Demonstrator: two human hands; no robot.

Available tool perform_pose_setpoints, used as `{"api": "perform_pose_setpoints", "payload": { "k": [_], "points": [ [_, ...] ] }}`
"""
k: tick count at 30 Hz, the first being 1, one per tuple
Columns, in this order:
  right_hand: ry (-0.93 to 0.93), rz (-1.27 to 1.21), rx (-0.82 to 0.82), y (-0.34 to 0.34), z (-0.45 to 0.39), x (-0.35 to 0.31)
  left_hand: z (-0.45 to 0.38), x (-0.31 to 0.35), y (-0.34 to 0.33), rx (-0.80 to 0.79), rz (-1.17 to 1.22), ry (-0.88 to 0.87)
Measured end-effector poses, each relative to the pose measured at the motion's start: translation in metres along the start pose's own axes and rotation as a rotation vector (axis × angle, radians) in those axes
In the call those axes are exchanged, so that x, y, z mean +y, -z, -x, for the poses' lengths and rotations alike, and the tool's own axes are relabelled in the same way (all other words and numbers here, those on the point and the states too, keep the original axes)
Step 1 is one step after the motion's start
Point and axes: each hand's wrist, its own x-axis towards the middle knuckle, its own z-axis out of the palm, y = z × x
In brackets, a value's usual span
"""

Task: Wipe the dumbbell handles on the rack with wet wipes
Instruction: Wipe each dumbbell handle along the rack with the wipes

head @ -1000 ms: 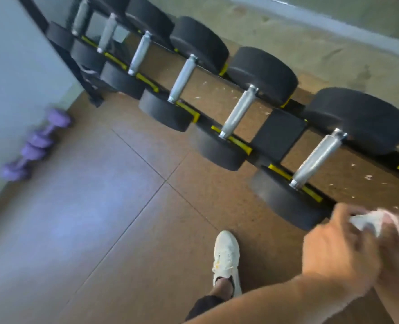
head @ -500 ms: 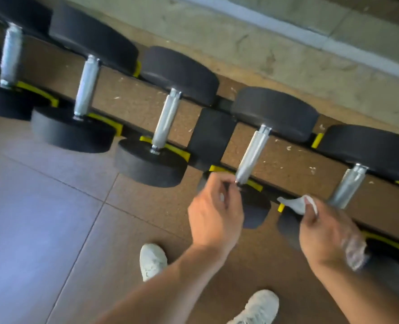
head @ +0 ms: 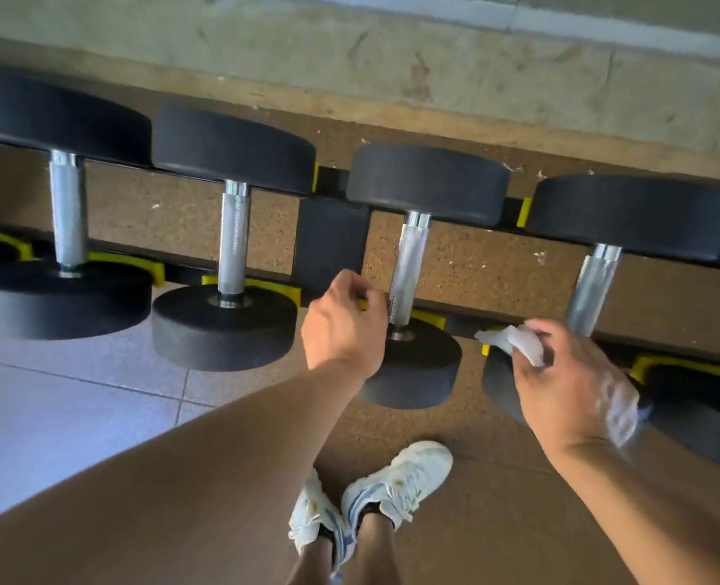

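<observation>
Reaching toward the rack [head: 333, 242], the left hand [head: 343, 327] sits at the near rail with its fingers [head: 360, 289] curled over the edge, just beside the lower end of the third dumbbell handle [head: 406, 276]; whether they grip the rail or only rest on it I cannot tell. The right hand [head: 569, 382] holds a crumpled wet wipe [head: 518, 342] pinched in its fingers, near the bottom of the fourth dumbbell handle [head: 590, 289] but not clearly touching it. A blurred clear wrapper [head: 619, 409] shows at the back of that hand.

Four dumbbells lie across the two rails, handles running near to far, black heads overhanging both edges. Open gaps of speckled brown floor [head: 468, 263] show between neighbouring handles, widest between the third and fourth. A black upright block of the rack fills the gap between the second dumbbell handle [head: 233, 242] and the third. Yellow cradle pads [head: 265, 285] line the near rail.

Two white sneakers [head: 392, 483] stand close to the near heads. Left of them lies pale tiled floor [head: 54, 415]; a concrete wall base [head: 392, 57] runs along the far side.
</observation>
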Motion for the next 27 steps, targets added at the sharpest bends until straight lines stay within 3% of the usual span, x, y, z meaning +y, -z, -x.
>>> {"api": "perform_pose_setpoints", "payload": {
  "k": [6, 8, 11, 13, 17, 21, 25, 27],
  "points": [
    [-0.029, -0.017, -0.07, 0.003, 0.001, 0.001, -0.002, 0.001, 0.0, -0.05, -0.063, -0.001],
    [-0.139, -0.099, -0.064, 0.011, -0.004, -0.005, -0.004, 0.001, -0.001, -0.052, -0.065, -0.009],
    [-0.478, -0.45, -0.018, 0.019, -0.028, -0.034, -0.007, -0.002, -0.003, -0.052, -0.069, 0.012],
    [-0.571, -0.715, 0.022, 0.014, -0.048, -0.068, -0.007, -0.002, -0.003, -0.045, -0.06, 0.021],
    [-0.529, -0.991, -0.119, -0.003, -0.068, -0.149, -0.008, -0.002, -0.003, -0.029, -0.06, 0.017],
    [-0.401, -0.992, -0.231, -0.018, -0.054, -0.173, -0.007, -0.002, -0.003, -0.026, -0.044, 0.018],
    [-0.482, -0.977, -0.028, -0.03, -0.054, -0.163, -0.008, -0.005, -0.004, -0.023, -0.022, 0.01],
    [-0.615, -1.019, -0.034, -0.033, -0.068, -0.166, -0.009, -0.007, -0.005, -0.038, -0.013, 0.006]
  ]
}}
